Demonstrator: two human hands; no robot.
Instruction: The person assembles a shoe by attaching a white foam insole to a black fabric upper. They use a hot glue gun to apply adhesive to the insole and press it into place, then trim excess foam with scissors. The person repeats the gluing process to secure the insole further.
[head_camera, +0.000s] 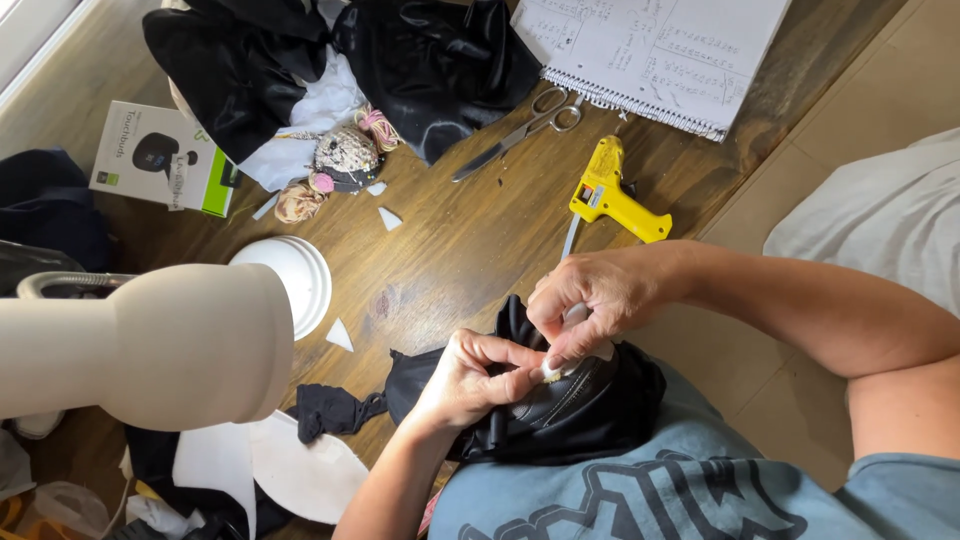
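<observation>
A bundle of black fabric (585, 415) with a shiny stitched band rests against my body at the table's near edge. My left hand (470, 378) pinches the fabric from the left. My right hand (590, 298) comes over the top and pinches a small white piece (552, 371) against the black band. The fingertips of both hands meet at that white piece.
On the wooden table (470, 250) lie a yellow glue gun (612, 195), scissors (530, 125), a spiral notebook (660, 55), a small doll (340, 160), black and white cloth (420, 60), a white round lid (290, 275), a small box (160, 155). A cream lamp head (190, 345) juts in at left.
</observation>
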